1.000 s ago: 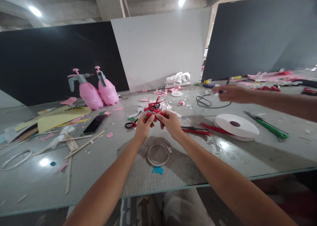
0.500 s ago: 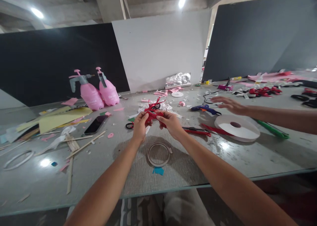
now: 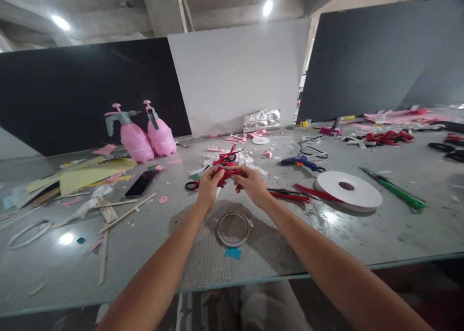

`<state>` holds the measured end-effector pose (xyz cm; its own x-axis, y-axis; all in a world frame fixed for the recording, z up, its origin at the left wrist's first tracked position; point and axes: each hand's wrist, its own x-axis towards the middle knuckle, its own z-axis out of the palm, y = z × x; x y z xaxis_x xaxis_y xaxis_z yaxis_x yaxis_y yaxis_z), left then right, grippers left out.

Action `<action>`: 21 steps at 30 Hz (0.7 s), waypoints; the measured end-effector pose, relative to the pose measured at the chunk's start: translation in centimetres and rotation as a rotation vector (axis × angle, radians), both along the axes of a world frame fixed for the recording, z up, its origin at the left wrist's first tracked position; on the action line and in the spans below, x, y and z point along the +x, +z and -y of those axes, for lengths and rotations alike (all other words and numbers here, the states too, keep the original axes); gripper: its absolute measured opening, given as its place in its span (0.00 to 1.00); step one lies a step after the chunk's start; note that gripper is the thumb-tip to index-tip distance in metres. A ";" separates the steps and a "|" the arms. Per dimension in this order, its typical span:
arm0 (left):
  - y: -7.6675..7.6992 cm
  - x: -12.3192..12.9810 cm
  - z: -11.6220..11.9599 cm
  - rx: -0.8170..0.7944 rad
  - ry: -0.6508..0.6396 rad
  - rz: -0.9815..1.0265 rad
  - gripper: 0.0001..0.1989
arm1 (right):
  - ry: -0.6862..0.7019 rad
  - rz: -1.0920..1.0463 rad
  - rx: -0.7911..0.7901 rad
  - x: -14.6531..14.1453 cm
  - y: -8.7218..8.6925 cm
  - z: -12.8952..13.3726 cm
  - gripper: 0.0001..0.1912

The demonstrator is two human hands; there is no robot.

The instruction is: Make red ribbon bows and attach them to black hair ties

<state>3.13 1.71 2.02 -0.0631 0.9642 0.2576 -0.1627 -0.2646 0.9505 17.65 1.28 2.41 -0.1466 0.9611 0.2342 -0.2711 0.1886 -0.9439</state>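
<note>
Between my two hands, above the table, is a piece of red ribbon [image 3: 225, 173]. My left hand [image 3: 210, 185] pinches its left side, thumb on top. My right hand [image 3: 249, 182] has its fingers closed on the right side. Just behind the hands lie red ribbon strips [image 3: 229, 153] on a heap of white scraps [image 3: 246, 159]. A black scissor handle [image 3: 191, 185] shows left of my left hand. Below the hands, a narrow roll of tape [image 3: 234, 229] lies flat near a blue scrap [image 3: 233, 252]. Beside my right wrist is a red-handled cutter [image 3: 290, 194].
Right of my hands are a large white ribbon roll [image 3: 362, 191], a blue glue gun [image 3: 299, 163] and a green cutter [image 3: 398, 190]. On the left stand two pink spray bottles [image 3: 162, 138], with a phone [image 3: 141, 183] and wooden sticks [image 3: 126, 214] in front. A white panel [image 3: 239, 75] rises behind.
Another person's hand and forearm, over the glue gun and ribbon roll at right, have left the view, uncovering the green cutter. My fingers have shifted slightly on the red ribbon.
</note>
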 end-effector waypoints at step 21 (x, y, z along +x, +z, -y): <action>1.4 0.7 1.9 0.228 0.085 -0.248 0.13 | -0.262 0.097 0.120 -0.5 0.1 0.8 0.16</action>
